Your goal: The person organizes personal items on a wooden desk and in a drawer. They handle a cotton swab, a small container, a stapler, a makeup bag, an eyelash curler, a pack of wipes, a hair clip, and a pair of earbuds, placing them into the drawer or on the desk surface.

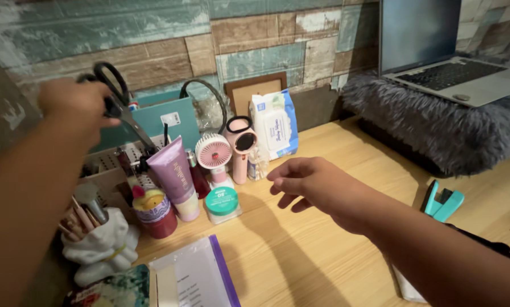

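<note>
My left hand [75,105] is raised at the upper left and grips black-handled scissors [118,102], whose blades point down toward a white basket [104,170] of toiletries. My right hand [312,182] hovers over the wooden desk [334,244] with fingers loosely spread and nothing in it. It is closest to a small pink fan [214,153], a pink hand mirror [240,139] and a round teal-lidded jar [222,203].
A purple tube [178,176], a red pot with a yellow duck [151,213], a white brush holder [98,244], a wipes pack [275,122], a teal bag [166,122] and papers [195,278] crowd the left. A laptop [448,54] sits on a grey furry cushion [437,125]; a teal stapler [442,202] lies right.
</note>
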